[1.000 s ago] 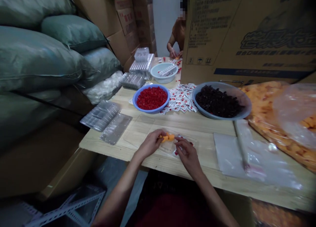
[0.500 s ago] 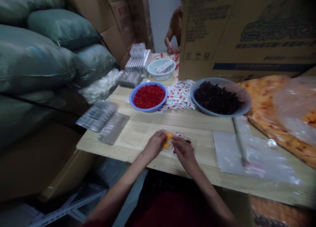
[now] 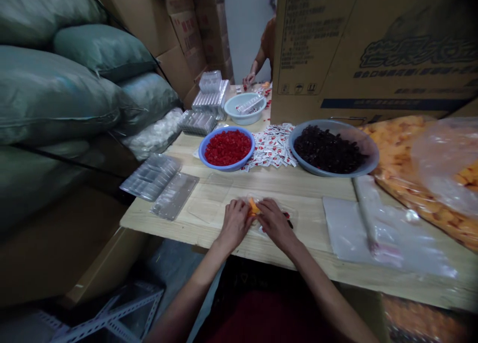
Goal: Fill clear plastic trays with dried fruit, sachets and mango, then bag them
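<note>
Near the front edge of the wooden table, my left hand [image 3: 236,222] and my right hand [image 3: 275,222] meet over a clear plastic tray [image 3: 294,214]. Between them are orange pieces [image 3: 253,206], which the fingers of both hands grip. A dark piece [image 3: 290,223] and bits of red and white packets show in the tray beside my right hand. Part of the tray is hidden under my hands. To the left, a flat clear plastic sheet [image 3: 209,196] lies on the table.
Behind stand a bowl of red pieces [image 3: 227,149], heaped sachets [image 3: 274,146] and a bowl of dark pieces [image 3: 328,151]. Clear trays [image 3: 151,176] lie left, plastic bags [image 3: 345,228] right. A large carton [image 3: 306,104] partly hides another person's arm [image 3: 257,66].
My right hand has moved left, closer to my left hand, and both now close over the orange pieces. The other person's hand has shifted left. The view has tilted slightly.
</note>
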A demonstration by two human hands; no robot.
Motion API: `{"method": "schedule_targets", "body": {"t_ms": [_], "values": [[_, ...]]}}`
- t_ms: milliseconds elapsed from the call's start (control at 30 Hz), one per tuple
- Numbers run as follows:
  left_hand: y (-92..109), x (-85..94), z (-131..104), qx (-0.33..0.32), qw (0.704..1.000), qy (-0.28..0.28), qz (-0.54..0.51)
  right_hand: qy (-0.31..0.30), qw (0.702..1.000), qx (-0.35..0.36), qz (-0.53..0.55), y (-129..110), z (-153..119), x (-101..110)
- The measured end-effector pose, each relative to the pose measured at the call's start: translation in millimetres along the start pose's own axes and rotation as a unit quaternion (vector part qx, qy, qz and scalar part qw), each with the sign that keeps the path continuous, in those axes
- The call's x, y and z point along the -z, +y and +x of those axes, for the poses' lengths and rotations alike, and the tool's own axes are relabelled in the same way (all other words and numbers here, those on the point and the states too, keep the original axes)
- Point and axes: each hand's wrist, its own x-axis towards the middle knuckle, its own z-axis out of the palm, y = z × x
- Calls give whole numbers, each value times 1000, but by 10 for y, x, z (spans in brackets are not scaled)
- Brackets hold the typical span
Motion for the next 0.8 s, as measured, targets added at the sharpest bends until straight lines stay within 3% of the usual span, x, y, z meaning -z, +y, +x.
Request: {"method": "schedule_targets", "body": {"t_ms": [100,133,200,267,300,333,400,467,600,700,800], "values": [[146,80,-24,13,988,74,-131,70,981,-108,146,-69,-30,105],[230,101,-32,21,981,97,-168,76,960,-156,222,-90,-34,128],[419,97,-44,-1,971,112,-210,52,890,-241,384,-123,-35,162],[562,26,-38,-89,974,65,-198,9,825,-287,486,-145,-41,207],[587,-21,-26,-135,976,28,-171,-8,807,-298,509,-156,-51,245],[569,-63,-13,-162,978,-1,-131,-15,798,-305,520,-170,-69,298],[409,-95,8,-136,990,-8,-45,-3,791,-308,528,-210,-128,440],[128,-27,9,-62,997,39,8,23,804,-307,508,-256,-216,597],[-476,222,1,73,990,123,4,97,921,-265,269,-253,-423,708],[-745,247,32,161,983,86,10,124,978,-157,55,-108,-562,555],[-796,181,48,176,983,52,11,117,986,-89,-76,38,-688,419]]}}
